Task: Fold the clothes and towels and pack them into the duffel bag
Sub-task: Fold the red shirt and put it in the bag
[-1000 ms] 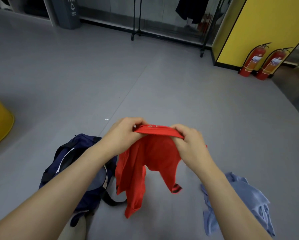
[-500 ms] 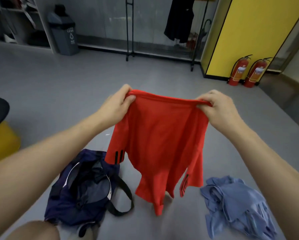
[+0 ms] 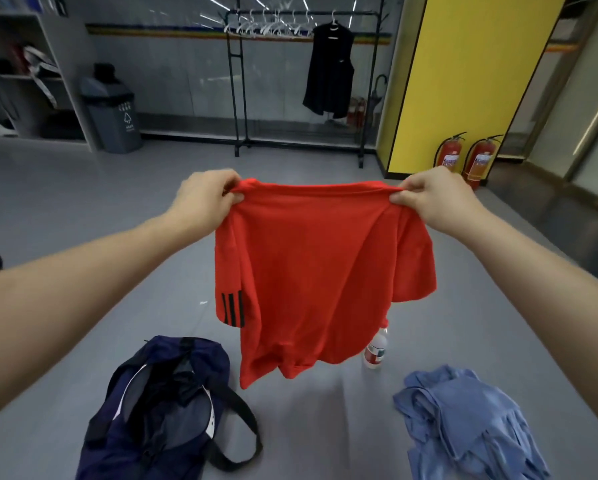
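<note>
I'm holding the red shirt (image 3: pixel 318 271) up in the air in front of me, spread flat and facing me. It's a bright orange-red knit. One short sleeve hangs down its left side with three black stripes near the cuff, and the other sleeve flares out on the right. My left hand (image 3: pixel 204 199) has fingers and thumb curled in a pinch on the top left corner, and my right hand (image 3: pixel 432 195) pinches the top right corner the same way.

The top edge is pulled taut and runs left to right, nearly level. The body drops straight down from it, so the long axis is vertical and the hem points at the floor (image 3: pixel 83 202). The hem dips lowest at its left end and is a bit rumpled.

Below, the navy duffel bag (image 3: pixel 159 410) lies open-mouthed on the left with its black strap looped beside it. A crumpled blue garment (image 3: pixel 463 420) sits on the right, apart from the bag. A small bottle (image 3: pixel 375 351) stands on the floor, peeking out behind the shirt's lower right edge.
</note>
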Demonstrator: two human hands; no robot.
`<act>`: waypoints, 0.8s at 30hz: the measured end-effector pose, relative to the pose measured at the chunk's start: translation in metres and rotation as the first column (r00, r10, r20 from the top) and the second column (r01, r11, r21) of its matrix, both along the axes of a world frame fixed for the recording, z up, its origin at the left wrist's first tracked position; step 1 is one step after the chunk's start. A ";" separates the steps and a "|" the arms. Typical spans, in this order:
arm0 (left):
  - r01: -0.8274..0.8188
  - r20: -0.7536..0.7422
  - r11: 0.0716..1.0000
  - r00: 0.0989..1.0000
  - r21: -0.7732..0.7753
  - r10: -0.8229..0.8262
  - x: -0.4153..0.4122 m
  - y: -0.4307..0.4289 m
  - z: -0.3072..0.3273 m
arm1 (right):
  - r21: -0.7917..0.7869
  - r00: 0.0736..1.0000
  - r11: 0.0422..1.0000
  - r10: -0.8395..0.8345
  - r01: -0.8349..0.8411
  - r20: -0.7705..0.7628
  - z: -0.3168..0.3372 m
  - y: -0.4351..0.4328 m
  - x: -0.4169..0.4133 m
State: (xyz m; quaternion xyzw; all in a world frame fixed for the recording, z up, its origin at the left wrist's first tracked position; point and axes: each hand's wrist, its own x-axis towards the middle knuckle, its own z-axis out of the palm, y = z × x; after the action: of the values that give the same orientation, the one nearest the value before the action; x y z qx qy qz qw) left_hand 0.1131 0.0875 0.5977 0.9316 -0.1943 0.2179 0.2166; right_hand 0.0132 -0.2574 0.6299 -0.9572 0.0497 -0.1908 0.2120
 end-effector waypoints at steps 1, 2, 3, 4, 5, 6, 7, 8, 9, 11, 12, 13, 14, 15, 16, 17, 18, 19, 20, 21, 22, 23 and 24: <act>-0.038 0.044 0.997 0.998 0.073 0.035 0.000 0.001 -0.007 | -0.022 1.000 1.000 -0.010 0.010 -0.006 -0.007 0.001 0.001; -0.072 0.074 0.991 0.995 0.115 0.063 0.001 0.003 -0.015 | -0.052 1.000 0.998 -0.023 0.022 -0.012 -0.014 0.002 0.001; -0.100 0.068 0.988 0.993 0.117 0.092 0.003 0.004 -0.023 | -0.072 0.999 0.997 -0.036 0.034 -0.025 -0.022 0.002 0.003; -0.129 0.032 0.987 0.991 0.095 0.126 0.007 0.004 -0.032 | -0.056 0.998 0.998 -0.038 0.036 -0.045 -0.031 0.003 0.007; -0.145 -0.032 0.988 0.989 0.047 0.146 0.012 0.002 -0.041 | 0.005 0.997 0.999 -0.034 0.034 -0.070 -0.042 0.003 0.011; -0.155 -0.130 0.987 0.980 -0.036 0.149 0.017 0.000 -0.052 | 0.082 0.995 0.996 -0.026 0.034 -0.098 -0.053 0.004 0.016; -0.160 -0.243 0.975 0.963 -0.155 0.119 0.023 -0.004 -0.064 | 0.143 0.993 0.989 -0.025 0.042 -0.119 -0.064 0.006 0.021; -0.172 -0.349 0.946 0.935 -0.274 0.069 0.030 -0.007 -0.077 | 0.174 0.992 0.984 -0.026 0.048 -0.127 -0.077 0.006 0.028; -0.192 -0.419 0.909 0.908 -0.370 0.021 0.039 -0.010 -0.091 | 0.166 0.992 0.985 -0.032 0.052 -0.119 -0.089 0.005 0.036; -0.225 -0.469 0.860 0.883 -0.458 -0.018 0.058 -0.014 -0.116 | 0.098 0.994 0.992 -0.068 0.076 -0.085 -0.112 0.001 0.054; -0.239 -0.476 0.845 0.879 -0.479 -0.021 0.066 -0.015 -0.126 | 0.087 0.994 0.992 -0.087 0.093 -0.073 -0.121 -0.002 0.061; -0.249 -0.483 0.828 0.875 -0.502 -0.029 0.075 -0.018 -0.136 | 0.093 0.992 0.990 -0.101 0.108 -0.076 -0.131 -0.004 0.071; -0.253 -0.488 0.812 0.872 -0.526 -0.045 0.086 -0.021 -0.144 | 0.101 0.990 0.987 -0.113 0.122 -0.084 -0.139 -0.007 0.081; -0.250 -0.491 0.801 0.869 -0.544 -0.063 0.096 -0.025 -0.152 | 0.104 0.988 0.986 -0.122 0.131 -0.091 -0.146 -0.011 0.092; -0.245 -0.493 0.796 0.867 -0.554 -0.076 0.105 -0.030 -0.156 | 0.110 0.988 0.984 -0.127 0.137 -0.091 -0.152 -0.014 0.102; -0.238 -0.492 0.793 0.866 -0.560 -0.087 0.113 -0.035 -0.157 | 0.122 0.989 0.983 -0.129 0.138 -0.079 -0.156 -0.016 0.111; -0.232 -0.487 0.788 0.868 -0.570 -0.097 0.122 -0.041 -0.157 | 0.137 0.990 0.981 -0.132 0.138 -0.056 -0.159 -0.019 0.121; -0.226 -0.475 0.781 0.874 -0.583 -0.101 0.133 -0.047 -0.156 | 0.150 0.991 0.980 -0.132 0.134 -0.023 -0.160 -0.022 0.130; -0.218 -0.456 0.774 0.884 -0.595 -0.102 0.143 -0.052 -0.152 | 0.163 0.992 0.979 -0.128 0.124 0.013 -0.160 -0.024 0.138; -0.204 -0.431 0.767 0.897 -0.608 -0.102 0.153 -0.056 -0.146 | 0.174 0.991 0.979 -0.120 0.110 0.051 -0.158 -0.027 0.145; -0.186 -0.397 0.760 0.912 -0.622 -0.103 0.162 -0.059 -0.137 | 0.175 0.990 0.980 -0.109 0.093 0.089 -0.153 -0.029 0.151; -0.161 -0.359 0.758 0.928 -0.633 -0.102 0.171 -0.061 -0.128 | 0.166 0.987 0.983 -0.098 0.077 0.123 -0.148 -0.031 0.156; -0.133 -0.316 0.760 0.944 -0.637 -0.100 0.178 -0.062 -0.117 | 0.151 0.983 0.987 -0.088 0.063 0.160 -0.141 -0.033 0.160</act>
State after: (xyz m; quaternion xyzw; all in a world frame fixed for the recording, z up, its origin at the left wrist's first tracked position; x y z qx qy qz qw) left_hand 0.2907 0.0255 0.4807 0.8229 -0.0591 0.1143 0.5534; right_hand 0.1732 -0.2905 0.4891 -0.9173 0.0820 -0.2738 0.2772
